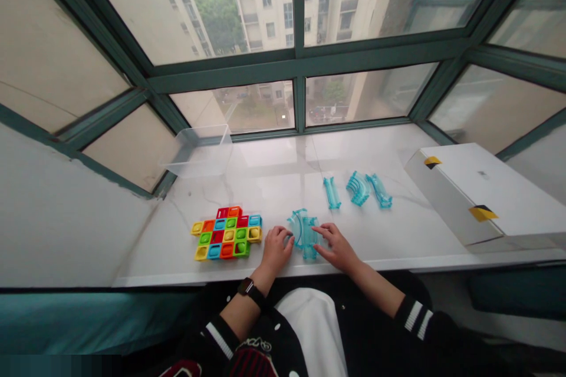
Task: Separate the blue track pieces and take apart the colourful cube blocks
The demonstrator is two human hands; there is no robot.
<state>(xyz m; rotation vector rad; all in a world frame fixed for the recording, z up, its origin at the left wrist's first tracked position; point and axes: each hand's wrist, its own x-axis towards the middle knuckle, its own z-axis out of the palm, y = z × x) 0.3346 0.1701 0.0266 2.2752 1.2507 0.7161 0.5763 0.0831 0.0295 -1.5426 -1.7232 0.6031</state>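
Note:
On the white marble sill (411,230), a cluster of clear turquoise track pieces (303,232) lies between my two hands. My left hand (276,248), with a dark watch on its wrist, curls its fingers against the left side of the cluster. My right hand (336,244) pinches the cluster's right side with fingers extended. A flat block of joined coloured cubes (227,233) in red, orange, yellow, green and blue rests just left of my left hand.
More turquoise track pieces lie farther back: a straight one (331,192) and a curved group (368,189). A clear plastic bin (200,150) stands at the back left by the window. A white cardboard box (477,191) with yellow tape occupies the right.

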